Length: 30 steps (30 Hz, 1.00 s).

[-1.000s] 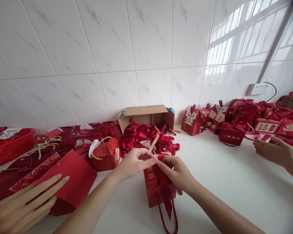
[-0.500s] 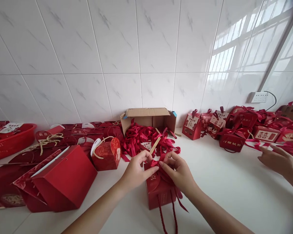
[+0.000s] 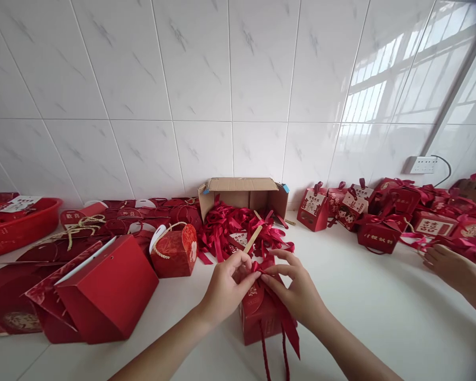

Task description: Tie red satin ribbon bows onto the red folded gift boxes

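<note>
A red gift box (image 3: 257,323) with gold characters and red cord handles stands on the white table before me. At its top is a red satin ribbon (image 3: 289,324), with one tail hanging down the right side. My left hand (image 3: 230,280) pinches the ribbon between thumb and bent fingers. From the other side my right hand (image 3: 295,288) has thumb and index finger on the same ribbon, its other fingers loosely spread. The fingers partly hide the knot or loop. Just behind my left hand a flat wooden stick (image 3: 253,239) points up at a slant.
An open cardboard box (image 3: 241,184) spills loose red ribbons (image 3: 222,227). Folded red boxes (image 3: 107,296), a rope-handled box (image 3: 174,254) and a red plastic basin (image 3: 43,214) stand left. Ribboned boxes (image 3: 378,235) crowd the right, where another person's hand (image 3: 452,270) reaches in.
My right fingers have shifted on the ribbon and spread a little, and a broad ribbon tail now hangs over the box's right side. The other person's hand has moved slightly among the boxes.
</note>
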Motion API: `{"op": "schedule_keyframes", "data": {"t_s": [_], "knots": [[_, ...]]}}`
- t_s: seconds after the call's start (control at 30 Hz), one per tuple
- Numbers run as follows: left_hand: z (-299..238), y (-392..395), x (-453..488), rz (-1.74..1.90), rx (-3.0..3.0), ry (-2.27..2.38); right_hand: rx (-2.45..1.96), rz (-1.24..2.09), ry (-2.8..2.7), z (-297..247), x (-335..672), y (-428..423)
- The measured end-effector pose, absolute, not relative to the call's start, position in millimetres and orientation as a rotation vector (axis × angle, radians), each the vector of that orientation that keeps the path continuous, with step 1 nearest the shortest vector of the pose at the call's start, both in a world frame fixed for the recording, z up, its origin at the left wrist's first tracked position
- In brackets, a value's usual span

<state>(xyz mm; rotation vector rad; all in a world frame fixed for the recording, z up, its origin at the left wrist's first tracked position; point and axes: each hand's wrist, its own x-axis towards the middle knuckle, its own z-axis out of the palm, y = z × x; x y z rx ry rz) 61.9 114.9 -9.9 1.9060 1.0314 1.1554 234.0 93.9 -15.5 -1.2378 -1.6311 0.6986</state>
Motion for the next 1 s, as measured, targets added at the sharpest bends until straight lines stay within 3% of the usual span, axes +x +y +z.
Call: {"op": "schedule_keyframes", "data": {"t_s": [0.2,0.4,0.77,1.0], "knots": [[-8.5,115.9,64.7,1.161,1.829,1.003,-1.130,1.162,-1.473,-12.5,234.3,94.8],[-10.4,114.2,65.3,1.127,1.767,0.990,-1.139,1.110,-1.528,-13.9,236.9,94.8],[-15.9,112.0,67.3,1.194,1.702,0.920,-1.004,1.328,-1.393,-15.1,235.0,92.8],[-16.9,108.5,62.1,1.202,1.957,0.965,-1.001,1.317,-1.352,-18.4,234.7,91.1]]}}
